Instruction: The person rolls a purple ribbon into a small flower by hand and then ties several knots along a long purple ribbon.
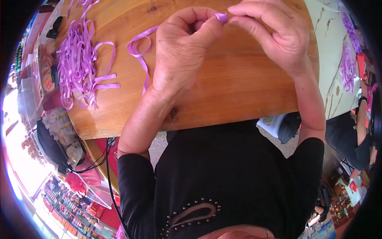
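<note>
Above the wooden table, my left hand (pixel 183 47) is closed, pinching a purple ribbon between thumb and forefinger. A small folded piece of the ribbon (pixel 221 18) sticks out at the fingertips. Its loose tail (pixel 137 51) comes out on the other side of the hand and curls on the table. Just right of the folded piece is my right hand (pixel 274 32), thumb and forefinger slightly apart, with nothing visible between them. A heap of cut purple ribbons (pixel 75 59) lies to the left.
The wooden table (pixel 238 87) has a rounded edge. On the right, a pale marbled surface (pixel 328 47) carries more purple ribbons (pixel 348 67), near another person's arm (pixel 361 115). Plastic bags (pixel 57 123) and black cables (pixel 105 155) are at the left, with a white stool (pixel 270 126) beneath the table edge.
</note>
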`<action>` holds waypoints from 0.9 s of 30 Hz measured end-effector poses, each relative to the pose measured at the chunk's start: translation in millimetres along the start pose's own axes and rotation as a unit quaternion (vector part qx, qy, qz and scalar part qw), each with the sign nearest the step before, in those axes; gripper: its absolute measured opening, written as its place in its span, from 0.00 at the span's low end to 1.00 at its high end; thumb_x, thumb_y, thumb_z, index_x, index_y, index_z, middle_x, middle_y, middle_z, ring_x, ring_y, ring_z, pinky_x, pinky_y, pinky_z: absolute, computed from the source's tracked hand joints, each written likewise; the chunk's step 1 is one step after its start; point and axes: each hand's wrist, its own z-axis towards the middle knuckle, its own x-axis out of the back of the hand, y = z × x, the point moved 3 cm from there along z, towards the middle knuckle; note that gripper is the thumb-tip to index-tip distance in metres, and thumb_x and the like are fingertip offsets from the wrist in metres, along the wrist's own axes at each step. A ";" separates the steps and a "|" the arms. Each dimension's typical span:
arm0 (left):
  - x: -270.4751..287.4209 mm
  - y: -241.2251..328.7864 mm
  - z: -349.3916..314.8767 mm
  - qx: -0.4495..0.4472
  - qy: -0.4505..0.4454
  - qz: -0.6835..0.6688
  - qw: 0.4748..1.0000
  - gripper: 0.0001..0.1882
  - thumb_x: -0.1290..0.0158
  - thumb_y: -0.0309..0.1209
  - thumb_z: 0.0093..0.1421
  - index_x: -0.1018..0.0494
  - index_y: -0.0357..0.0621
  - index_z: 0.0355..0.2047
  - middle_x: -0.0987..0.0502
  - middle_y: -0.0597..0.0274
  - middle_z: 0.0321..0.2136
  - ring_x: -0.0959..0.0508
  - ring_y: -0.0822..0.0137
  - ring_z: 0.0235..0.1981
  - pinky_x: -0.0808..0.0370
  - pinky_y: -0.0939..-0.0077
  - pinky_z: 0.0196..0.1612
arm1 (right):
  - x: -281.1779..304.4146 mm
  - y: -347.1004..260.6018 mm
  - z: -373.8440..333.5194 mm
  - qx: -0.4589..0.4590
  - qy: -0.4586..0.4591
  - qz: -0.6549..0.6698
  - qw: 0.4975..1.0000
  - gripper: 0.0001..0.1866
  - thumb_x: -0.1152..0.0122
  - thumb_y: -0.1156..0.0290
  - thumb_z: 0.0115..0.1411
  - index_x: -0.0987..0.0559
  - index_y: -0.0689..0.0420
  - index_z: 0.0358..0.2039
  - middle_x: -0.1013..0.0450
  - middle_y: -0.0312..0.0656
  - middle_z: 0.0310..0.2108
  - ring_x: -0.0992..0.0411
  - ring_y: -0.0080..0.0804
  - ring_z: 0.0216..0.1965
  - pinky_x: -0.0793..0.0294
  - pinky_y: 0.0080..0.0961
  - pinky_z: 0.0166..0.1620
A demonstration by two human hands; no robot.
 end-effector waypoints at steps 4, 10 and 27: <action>2.5 -0.8 -1.1 -0.055 0.034 0.038 0.997 0.09 0.45 0.27 0.59 0.26 0.34 0.37 0.24 0.67 0.28 0.28 0.80 0.27 0.31 0.88 0.29 | -0.7 -14.9 5.0 -0.144 -0.028 0.103 0.984 0.09 0.31 0.77 0.47 0.22 0.60 0.30 0.27 0.43 0.25 0.27 0.35 0.25 0.29 0.24 0.28; 2.6 -5.8 -1.0 -0.113 0.034 -0.021 0.993 0.07 0.47 0.25 0.60 0.26 0.34 0.37 0.24 0.66 0.29 0.28 0.79 0.27 0.32 0.87 0.29 | -0.8 -15.0 7.0 -0.236 -0.044 0.179 0.954 0.04 0.36 0.80 0.50 0.23 0.60 0.27 0.27 0.43 0.24 0.28 0.32 0.25 0.30 0.20 0.28; -3.3 -1.3 -4.9 -0.022 -0.084 -0.205 0.975 0.10 0.46 0.25 0.58 0.27 0.36 0.40 0.25 0.64 0.32 0.26 0.74 0.29 0.24 0.77 0.33 | -39.8 14.1 -21.5 0.024 0.182 0.645 0.742 0.01 0.42 0.78 0.57 0.25 0.61 0.30 0.29 0.30 0.27 0.33 0.12 0.27 0.35 0.07 0.31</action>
